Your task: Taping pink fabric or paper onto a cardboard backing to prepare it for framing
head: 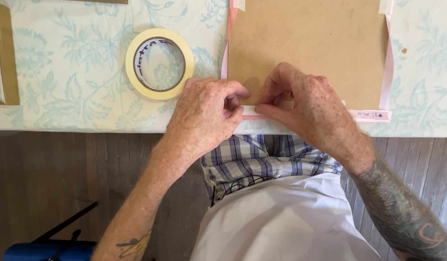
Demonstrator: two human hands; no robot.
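A brown backing board (310,43) lies on a pink sheet (387,82) whose edges fold up around it. Along the board's near edge runs a strip of pale masking tape (248,110). My left hand (204,113) pinches that strip at its left part with thumb and forefinger. My right hand (305,104) presses the strip down just to the right, fingertips almost touching the left hand. A roll of cream masking tape (159,64) lies flat on the tablecloth to the left of my left hand.
The table wears a pale cloth with a blue floral print (68,87); its near edge runs just below my hands. A brown framed piece (3,53) sits at the far left. Dark wooden floor (49,179) and a blue object (44,250) lie below.
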